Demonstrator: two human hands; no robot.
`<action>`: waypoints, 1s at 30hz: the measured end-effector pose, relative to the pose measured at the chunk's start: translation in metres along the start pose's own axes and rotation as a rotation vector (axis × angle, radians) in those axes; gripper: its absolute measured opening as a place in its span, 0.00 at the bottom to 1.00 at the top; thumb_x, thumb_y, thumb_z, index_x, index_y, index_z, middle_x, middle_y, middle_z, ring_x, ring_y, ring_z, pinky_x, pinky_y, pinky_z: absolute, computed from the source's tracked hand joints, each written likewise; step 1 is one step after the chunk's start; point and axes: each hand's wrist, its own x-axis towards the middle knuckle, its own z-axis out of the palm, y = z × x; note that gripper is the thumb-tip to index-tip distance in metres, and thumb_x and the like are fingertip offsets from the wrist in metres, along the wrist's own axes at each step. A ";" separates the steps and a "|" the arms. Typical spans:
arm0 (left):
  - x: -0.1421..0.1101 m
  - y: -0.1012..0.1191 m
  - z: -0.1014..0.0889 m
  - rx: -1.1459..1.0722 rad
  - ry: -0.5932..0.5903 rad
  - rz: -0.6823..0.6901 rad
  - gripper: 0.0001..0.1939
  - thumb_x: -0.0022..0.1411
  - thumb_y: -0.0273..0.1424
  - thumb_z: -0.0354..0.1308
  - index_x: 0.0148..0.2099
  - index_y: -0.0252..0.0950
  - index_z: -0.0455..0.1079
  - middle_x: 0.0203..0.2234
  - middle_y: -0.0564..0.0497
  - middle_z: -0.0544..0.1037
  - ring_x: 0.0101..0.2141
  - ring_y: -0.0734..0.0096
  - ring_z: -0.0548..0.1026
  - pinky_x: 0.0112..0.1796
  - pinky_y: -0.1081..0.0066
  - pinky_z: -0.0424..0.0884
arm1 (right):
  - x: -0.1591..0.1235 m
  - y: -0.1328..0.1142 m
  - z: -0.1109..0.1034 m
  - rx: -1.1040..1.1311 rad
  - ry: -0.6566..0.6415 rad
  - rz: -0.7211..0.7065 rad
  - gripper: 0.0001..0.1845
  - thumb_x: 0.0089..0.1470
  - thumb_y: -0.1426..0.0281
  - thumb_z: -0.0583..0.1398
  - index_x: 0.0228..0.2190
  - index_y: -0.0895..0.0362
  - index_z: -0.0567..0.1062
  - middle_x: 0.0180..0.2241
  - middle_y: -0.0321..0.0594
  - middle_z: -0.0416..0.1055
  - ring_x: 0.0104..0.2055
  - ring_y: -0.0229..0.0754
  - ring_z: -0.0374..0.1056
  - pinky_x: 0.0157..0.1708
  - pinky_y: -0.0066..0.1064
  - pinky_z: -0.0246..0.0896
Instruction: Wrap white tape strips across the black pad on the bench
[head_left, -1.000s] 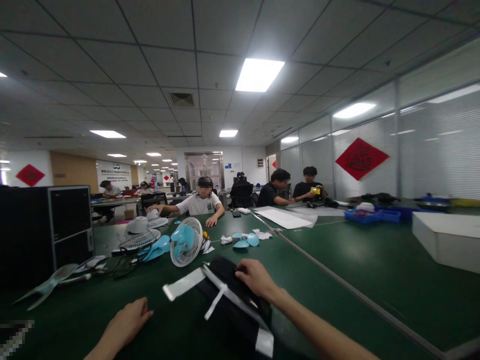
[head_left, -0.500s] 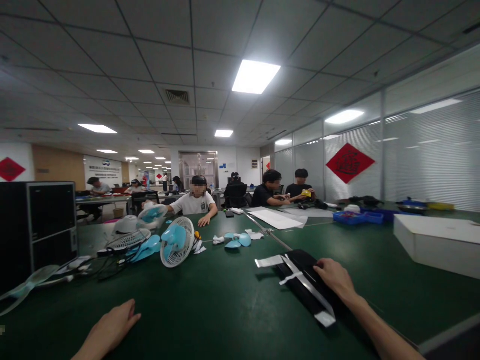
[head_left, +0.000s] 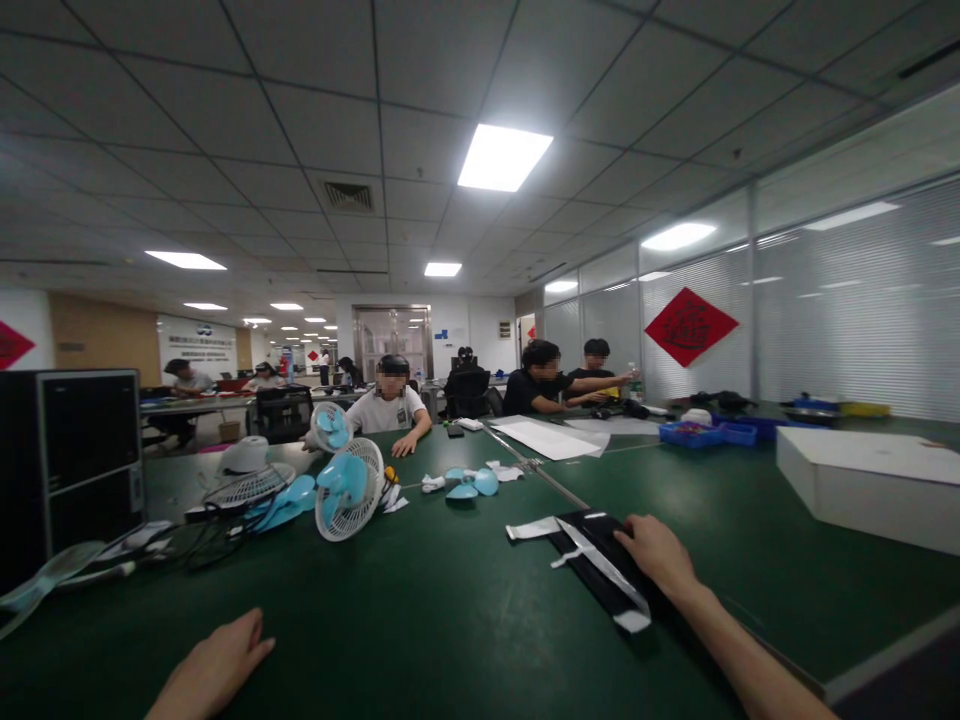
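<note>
My right hand (head_left: 660, 558) is at the right edge of a black flat pouch-like piece (head_left: 611, 594), with thumb and fingers closed on that edge. Crumpled silver-white strips (head_left: 600, 560) run along the piece, and one end sticks out past its left side. What exactly the black piece is, I cannot make out. My left hand (head_left: 214, 665) rests low on the left over the green tabletop (head_left: 420, 620). It holds nothing, its thumb apart from loosely bent fingers.
Fan parts lie on the left: a round white fan cage (head_left: 349, 490) with blue blades, and a loose blue fan blade (head_left: 471, 483). A black computer case (head_left: 90, 460) stands far left. A white box (head_left: 862, 490) and blue trays (head_left: 705, 433) are right. Co-workers (head_left: 394, 400) sit opposite.
The view has shifted slightly. The black piece's far edge looks flatter, with my right hand still at its side. Across the table, one co-worker tilts a fan and another stretches an arm rightward.
</note>
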 end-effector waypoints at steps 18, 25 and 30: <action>-0.001 0.000 0.004 0.002 0.064 0.017 0.17 0.58 0.42 0.43 0.39 0.38 0.65 0.39 0.42 0.77 0.37 0.59 0.76 0.37 0.63 0.69 | -0.077 -0.011 -0.023 0.228 -0.201 0.083 0.22 0.48 0.59 0.55 0.41 0.60 0.72 0.41 0.52 0.76 0.41 0.52 0.72 0.36 0.34 0.63; 0.002 -0.003 0.007 0.020 0.066 0.020 0.16 0.59 0.41 0.44 0.41 0.37 0.65 0.41 0.41 0.76 0.39 0.59 0.75 0.38 0.63 0.69 | -0.082 -0.017 -0.028 0.301 -0.228 0.094 0.28 0.46 0.55 0.55 0.42 0.62 0.73 0.41 0.52 0.76 0.41 0.51 0.72 0.36 0.32 0.63; -0.003 0.004 0.002 0.004 0.042 -0.008 0.16 0.59 0.40 0.44 0.42 0.37 0.65 0.42 0.41 0.76 0.40 0.60 0.76 0.38 0.64 0.70 | -0.084 -0.019 -0.030 0.365 -0.259 0.077 0.26 0.45 0.58 0.56 0.41 0.64 0.73 0.41 0.52 0.76 0.40 0.50 0.72 0.35 0.31 0.63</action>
